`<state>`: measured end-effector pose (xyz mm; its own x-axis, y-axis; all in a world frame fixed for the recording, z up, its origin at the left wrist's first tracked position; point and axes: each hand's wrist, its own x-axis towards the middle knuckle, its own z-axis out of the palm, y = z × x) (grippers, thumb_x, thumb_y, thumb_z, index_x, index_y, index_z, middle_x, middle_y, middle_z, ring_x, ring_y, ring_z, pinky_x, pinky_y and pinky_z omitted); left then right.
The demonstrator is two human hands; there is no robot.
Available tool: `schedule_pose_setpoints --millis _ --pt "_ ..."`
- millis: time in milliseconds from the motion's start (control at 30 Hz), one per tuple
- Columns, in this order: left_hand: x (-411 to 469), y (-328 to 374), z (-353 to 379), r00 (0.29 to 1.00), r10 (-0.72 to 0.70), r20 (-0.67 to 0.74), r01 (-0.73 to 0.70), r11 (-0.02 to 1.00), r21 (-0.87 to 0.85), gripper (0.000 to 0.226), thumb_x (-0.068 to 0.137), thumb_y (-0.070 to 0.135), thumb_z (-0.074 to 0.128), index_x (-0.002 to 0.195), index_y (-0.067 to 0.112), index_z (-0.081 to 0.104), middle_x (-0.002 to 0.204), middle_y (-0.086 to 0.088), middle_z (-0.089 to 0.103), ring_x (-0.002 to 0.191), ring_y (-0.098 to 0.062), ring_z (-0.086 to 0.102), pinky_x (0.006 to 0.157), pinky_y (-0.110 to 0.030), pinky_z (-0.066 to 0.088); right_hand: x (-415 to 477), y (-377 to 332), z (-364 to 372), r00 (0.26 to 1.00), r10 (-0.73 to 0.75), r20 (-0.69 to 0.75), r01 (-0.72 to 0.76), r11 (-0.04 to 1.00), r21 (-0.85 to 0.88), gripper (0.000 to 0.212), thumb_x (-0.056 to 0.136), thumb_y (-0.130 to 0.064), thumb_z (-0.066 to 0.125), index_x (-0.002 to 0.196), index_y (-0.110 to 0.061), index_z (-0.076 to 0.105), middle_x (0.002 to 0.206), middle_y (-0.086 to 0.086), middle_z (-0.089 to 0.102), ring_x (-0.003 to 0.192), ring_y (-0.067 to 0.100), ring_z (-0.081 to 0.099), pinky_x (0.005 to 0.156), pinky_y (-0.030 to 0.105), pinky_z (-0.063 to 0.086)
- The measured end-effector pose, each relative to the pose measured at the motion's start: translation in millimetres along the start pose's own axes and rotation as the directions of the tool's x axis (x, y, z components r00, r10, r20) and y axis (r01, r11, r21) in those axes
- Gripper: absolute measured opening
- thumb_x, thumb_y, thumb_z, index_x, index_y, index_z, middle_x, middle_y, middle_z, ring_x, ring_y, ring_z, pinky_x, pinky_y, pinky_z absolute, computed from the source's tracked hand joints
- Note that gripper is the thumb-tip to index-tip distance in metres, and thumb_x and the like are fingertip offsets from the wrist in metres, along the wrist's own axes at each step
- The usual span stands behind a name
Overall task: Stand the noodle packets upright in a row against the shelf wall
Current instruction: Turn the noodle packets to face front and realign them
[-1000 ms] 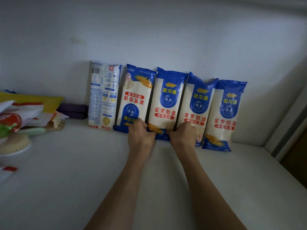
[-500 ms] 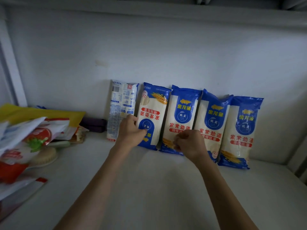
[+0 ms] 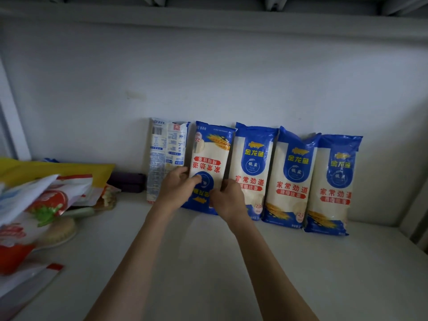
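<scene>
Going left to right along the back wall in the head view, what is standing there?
Back-facing packet → upside-down packet, held by the left hand and right hand → three right-way-up blue packets: first, second, third.

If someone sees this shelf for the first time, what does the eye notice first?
First, the row of five noodle packets standing against the white shelf wall. Both hands, left hand and right hand, grip the second packet from the left, whose print is upside down. A pile of red and yellow bags lies at far left.
</scene>
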<state>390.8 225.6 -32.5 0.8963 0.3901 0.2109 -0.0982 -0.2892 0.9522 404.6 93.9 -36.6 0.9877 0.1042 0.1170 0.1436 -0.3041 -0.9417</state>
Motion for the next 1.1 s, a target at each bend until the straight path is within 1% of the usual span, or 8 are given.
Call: schedule_pose_setpoints --millis 133,267,400,633,767,900,1000,1100 --pt "-1 3 1 0.998 0.052 0.023 -0.052 0.999 0.003 0.033 0.087 0.05 0.064 0.109 0.026 0.069 0.103 0.01 0.073 0.092 -0.01 0.067 0.074 -0.032 0.054 -3 4 11 0.999 -0.03 -0.015 0.028 0.993 -0.113 0.031 0.081 -0.004 0.064 0.112 -0.009 0.059 0.113 0.01 0.061 0.102 0.028 0.063 0.082 0.041 0.059" --pt "-2 4 0 0.995 0.092 0.028 -0.093 0.996 0.013 0.027 0.09 0.043 0.063 0.105 0.021 0.067 0.101 0.004 0.071 0.084 -0.012 0.064 0.066 -0.028 0.049 -3 4 -1 0.997 -0.056 -0.047 0.05 0.99 -0.132 0.007 0.086 -0.006 0.065 0.09 -0.008 0.06 0.103 0.008 0.066 0.096 0.023 0.064 0.065 0.025 0.054" --pt "-4 14 -1 0.988 0.134 0.072 -0.135 0.991 0.011 0.012 0.091 0.032 0.066 0.101 0.026 0.065 0.098 0.009 0.069 0.093 -0.009 0.064 0.073 -0.025 0.051 -1 4 -16 0.996 -0.069 -0.057 0.063 0.993 -0.101 0.02 0.087 -0.009 0.066 0.106 -0.001 0.066 0.107 0.015 0.07 0.097 0.032 0.068 0.078 0.045 0.06" --pt "-8 33 -3 0.978 0.138 0.157 -0.116 0.983 -0.143 0.035 0.082 0.028 0.076 0.114 0.02 0.062 0.103 0.004 0.073 0.087 -0.014 0.073 0.067 -0.03 0.06 -6 3 -26 0.997 -0.071 -0.043 0.069 0.996 -0.05 0.019 0.089 -0.009 0.064 0.107 -0.004 0.064 0.116 0.01 0.068 0.104 0.028 0.066 0.083 0.047 0.058" --pt "-12 32 0 0.982 0.134 0.13 -0.105 0.972 -0.21 0.025 0.078 0.026 0.079 0.099 0.029 0.065 0.095 0.006 0.075 0.075 -0.013 0.075 0.057 -0.027 0.059 -8 6 -30 0.997 -0.08 0.003 0.08 0.997 -0.004 0.017 0.09 -0.007 0.062 0.107 -0.004 0.063 0.111 0.009 0.068 0.101 0.029 0.067 0.076 0.039 0.06" --pt "-12 28 3 0.99 0.098 0.104 -0.074 0.975 -0.209 0.026 0.074 0.026 0.082 0.095 0.028 0.066 0.093 0.005 0.075 0.079 -0.017 0.074 0.065 -0.034 0.061 -7 9 -31 0.994 -0.086 0.065 0.086 0.996 0.007 0.011 0.09 -0.01 0.063 0.1 -0.004 0.064 0.103 0.011 0.07 0.09 0.028 0.069 0.074 0.042 0.061" --pt "-13 28 4 0.997 0.074 -0.003 -0.073 0.979 -0.192 0.028 0.073 0.024 0.084 0.094 0.024 0.067 0.091 0.004 0.075 0.082 -0.017 0.073 0.07 -0.038 0.061 -6 10 -30 0.984 -0.092 0.152 0.089 0.996 0.024 0.018 0.091 -0.013 0.064 0.105 -0.003 0.064 0.104 0.01 0.069 0.088 0.022 0.066 0.068 0.034 0.06" --pt "-15 32 3 0.991 0.056 -0.123 -0.082 0.973 -0.216 0.028 0.073 0.024 0.084 0.095 0.018 0.069 0.089 0.002 0.076 0.075 -0.017 0.075 0.062 -0.035 0.061 -8 8 -32 0.968 -0.102 0.231 0.09 0.994 0.062 0.025 0.09 -0.013 0.065 0.113 -0.005 0.061 0.106 0.004 0.067 0.095 0.018 0.065 0.061 0.024 0.055"
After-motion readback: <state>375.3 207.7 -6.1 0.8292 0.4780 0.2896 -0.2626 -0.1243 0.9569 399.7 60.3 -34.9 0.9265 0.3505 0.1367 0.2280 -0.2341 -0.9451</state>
